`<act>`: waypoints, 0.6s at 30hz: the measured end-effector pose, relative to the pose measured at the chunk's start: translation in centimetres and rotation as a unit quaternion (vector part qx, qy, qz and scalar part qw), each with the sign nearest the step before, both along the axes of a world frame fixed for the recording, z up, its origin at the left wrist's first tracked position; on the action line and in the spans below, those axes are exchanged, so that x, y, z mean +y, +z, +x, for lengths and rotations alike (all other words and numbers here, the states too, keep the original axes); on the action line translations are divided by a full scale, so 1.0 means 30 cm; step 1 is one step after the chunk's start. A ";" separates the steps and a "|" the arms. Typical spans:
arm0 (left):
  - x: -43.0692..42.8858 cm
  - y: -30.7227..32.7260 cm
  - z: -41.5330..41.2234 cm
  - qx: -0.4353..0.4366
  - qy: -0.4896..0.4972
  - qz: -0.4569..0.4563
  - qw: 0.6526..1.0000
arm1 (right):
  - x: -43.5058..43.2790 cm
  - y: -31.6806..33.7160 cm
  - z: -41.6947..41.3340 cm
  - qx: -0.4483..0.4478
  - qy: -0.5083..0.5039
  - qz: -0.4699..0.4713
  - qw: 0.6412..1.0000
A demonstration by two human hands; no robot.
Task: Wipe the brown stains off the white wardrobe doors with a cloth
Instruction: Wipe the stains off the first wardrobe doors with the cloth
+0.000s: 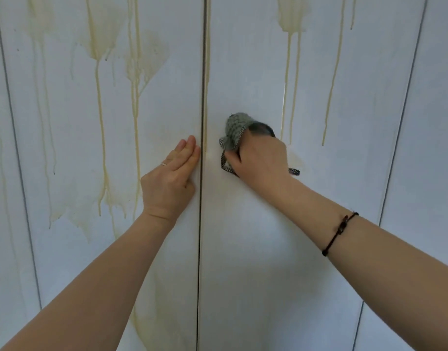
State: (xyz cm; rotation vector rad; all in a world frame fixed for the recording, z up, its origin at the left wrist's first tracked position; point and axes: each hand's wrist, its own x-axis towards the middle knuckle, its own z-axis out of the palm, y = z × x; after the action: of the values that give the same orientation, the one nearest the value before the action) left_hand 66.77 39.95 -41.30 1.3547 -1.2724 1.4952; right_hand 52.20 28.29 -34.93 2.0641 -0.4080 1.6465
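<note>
Two white wardrobe doors fill the view, split by a dark vertical gap (202, 97). The left door (65, 249) carries many yellowish-brown drip stains (101, 122) running down from blotches near the top. The right door (255, 249) has thinner streaks (290, 84) in its upper right part, while its lower part looks white. My right hand (260, 158) is shut on a bunched grey-green cloth (235, 127) and presses it against the right door close to the gap. My left hand (171, 183) lies flat on the left door's edge, fingers together, holding nothing.
Further door panels stand at the far left (2, 198) and far right (433, 148), each set off by a dark seam. A dark cord bracelet (339, 231) sits on my right wrist, and a thin ring is on my left hand.
</note>
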 end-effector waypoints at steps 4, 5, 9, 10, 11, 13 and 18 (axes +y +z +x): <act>-0.026 -0.040 0.013 -0.034 0.055 0.014 0.998 | -0.012 -0.336 -0.068 0.237 0.057 -0.133 0.961; -0.027 -0.051 0.016 -0.041 0.068 0.019 0.997 | -0.039 -0.396 -0.104 0.292 0.068 -0.165 0.940; -0.036 -0.059 0.020 -0.035 0.079 0.035 0.996 | -0.211 -0.314 -0.278 0.239 -0.010 -0.205 0.949; -0.041 -0.062 0.022 -0.033 0.076 0.036 0.996 | -0.249 -0.257 -0.315 0.181 -0.054 -0.167 0.968; -0.045 -0.065 0.024 -0.031 0.074 0.035 0.996 | -0.278 -0.202 -0.347 0.124 -0.084 -0.108 0.983; -0.058 -0.072 0.028 -0.029 0.076 0.030 0.996 | -0.284 -0.137 -0.380 0.002 -0.097 0.017 0.995; -0.069 -0.090 0.004 -0.001 0.125 0.065 0.990 | -0.186 -0.312 -0.255 -0.069 -0.037 0.019 0.997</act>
State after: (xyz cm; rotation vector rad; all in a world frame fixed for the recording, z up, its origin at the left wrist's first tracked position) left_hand 66.88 37.89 -43.99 1.6488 -1.2549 1.6024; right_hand 44.57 22.72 -44.31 1.9435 -0.5582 1.7558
